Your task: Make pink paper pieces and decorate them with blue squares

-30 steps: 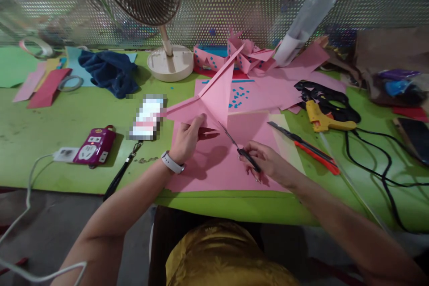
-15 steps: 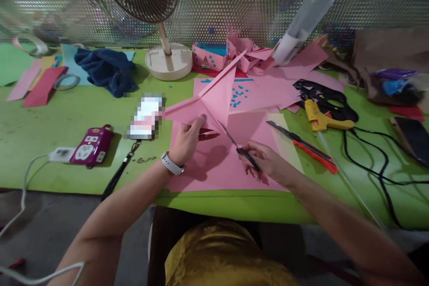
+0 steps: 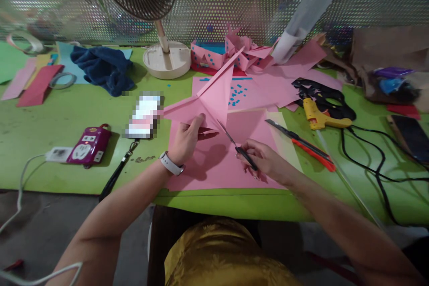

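My left hand pinches a folded piece of pink paper between thumb and fingers, raised over the table. Creased flaps spread from it toward the left and the far side. My right hand grips dark-handled scissors whose blades point up and left, meeting the paper's lower right edge; whether they are cutting into it I cannot tell. Beneath both hands lies a flat pink sheet, with a pale yellow sheet showing from under its right side.
Right of my hands lie a red and black utility knife and a yellow glue gun with its cord. To the left are a phone and a purple power adapter. Behind stand a fan and pink paper shapes.
The view has shifted slightly. Both hands, the folded paper and the scissors keep almost the same position to one another.
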The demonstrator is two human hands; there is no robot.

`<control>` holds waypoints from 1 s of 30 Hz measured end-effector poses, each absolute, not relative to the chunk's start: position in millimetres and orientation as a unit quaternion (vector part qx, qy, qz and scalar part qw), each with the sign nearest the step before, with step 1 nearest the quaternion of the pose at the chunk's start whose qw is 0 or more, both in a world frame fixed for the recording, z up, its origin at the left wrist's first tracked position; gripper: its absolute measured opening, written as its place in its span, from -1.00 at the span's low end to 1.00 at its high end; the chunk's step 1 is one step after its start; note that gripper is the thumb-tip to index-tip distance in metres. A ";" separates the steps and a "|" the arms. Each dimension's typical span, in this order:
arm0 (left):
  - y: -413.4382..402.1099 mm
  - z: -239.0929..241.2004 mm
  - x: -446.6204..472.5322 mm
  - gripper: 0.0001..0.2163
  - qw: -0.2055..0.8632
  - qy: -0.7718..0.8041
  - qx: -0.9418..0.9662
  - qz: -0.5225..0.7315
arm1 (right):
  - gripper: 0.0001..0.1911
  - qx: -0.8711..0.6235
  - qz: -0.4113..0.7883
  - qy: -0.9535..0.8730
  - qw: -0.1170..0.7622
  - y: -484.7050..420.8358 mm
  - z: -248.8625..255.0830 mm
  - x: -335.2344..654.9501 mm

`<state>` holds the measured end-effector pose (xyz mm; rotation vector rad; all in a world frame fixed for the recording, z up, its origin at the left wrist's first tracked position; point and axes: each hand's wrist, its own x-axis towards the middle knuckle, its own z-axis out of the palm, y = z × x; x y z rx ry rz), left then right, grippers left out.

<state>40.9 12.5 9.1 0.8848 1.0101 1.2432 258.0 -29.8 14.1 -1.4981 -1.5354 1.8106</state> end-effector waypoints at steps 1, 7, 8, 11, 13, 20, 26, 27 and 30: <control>12.4 9.3 41.2 -0.62 0.609 0.438 0.384 0.539 | -0.56 -0.527 0.636 -0.539 0.166 -29.8 13.8 258.1; 12.1 8.8 42.7 -0.64 0.605 0.440 0.380 0.544 | -0.54 -0.536 0.626 -0.543 0.162 -29.9 17.8 255.7; 12.1 8.7 42.9 -0.64 0.607 0.440 0.378 0.544 | -0.53 -0.537 0.625 -0.543 0.161 -29.8 18.7 255.2; 11.9 8.2 43.1 -0.64 0.610 0.436 0.373 0.546 | -0.53 -0.533 0.628 -0.543 0.166 -29.7 19.9 254.5; 11.8 7.9 42.9 -0.63 0.611 0.434 0.373 0.547 | -0.54 -0.528 0.630 -0.544 0.169 -29.7 19.6 254.6; 12.4 6.1 42.3 -0.64 0.611 0.437 0.372 0.545 | -0.53 -0.521 0.643 -0.531 0.183 -29.0 21.5 253.1; 13.3 6.0 42.0 -0.63 0.609 0.445 0.377 0.537 | -0.53 -0.523 0.646 -0.522 0.189 -28.9 23.0 251.9; 13.3 5.7 41.8 -0.63 0.609 0.446 0.376 0.537 | -0.53 -0.523 0.646 -0.522 0.190 -29.0 22.7 252.0; 13.6 3.4 41.0 -0.61 0.608 0.444 0.375 0.541 | -0.52 -0.523 0.642 -0.525 0.197 -28.9 20.5 252.5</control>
